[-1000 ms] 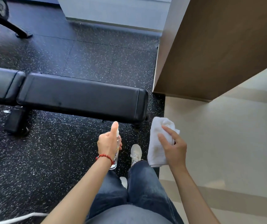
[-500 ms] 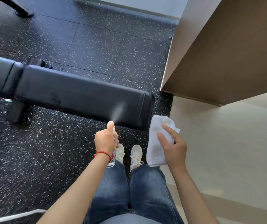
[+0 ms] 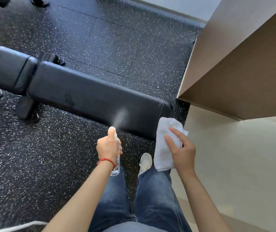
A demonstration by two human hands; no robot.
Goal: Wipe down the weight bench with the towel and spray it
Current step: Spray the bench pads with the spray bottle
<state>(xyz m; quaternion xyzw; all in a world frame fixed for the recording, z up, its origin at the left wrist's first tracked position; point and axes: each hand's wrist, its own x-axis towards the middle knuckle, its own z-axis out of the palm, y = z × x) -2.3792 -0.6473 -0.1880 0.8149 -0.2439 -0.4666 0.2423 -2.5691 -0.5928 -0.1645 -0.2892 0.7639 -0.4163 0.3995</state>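
Left hand curled round clear bottle, thumb pressing the top; liquid level inside too hard to read. Right hand just beside it, gripping folded towel against the palm, off the pad. Mist leaving the nozzle, landing on bench just beyond the left thumb. Step in hand, by judgement: spraying the near end. Next: towel down onto the wetted patch, then wiped along the pad toward the far seat section.
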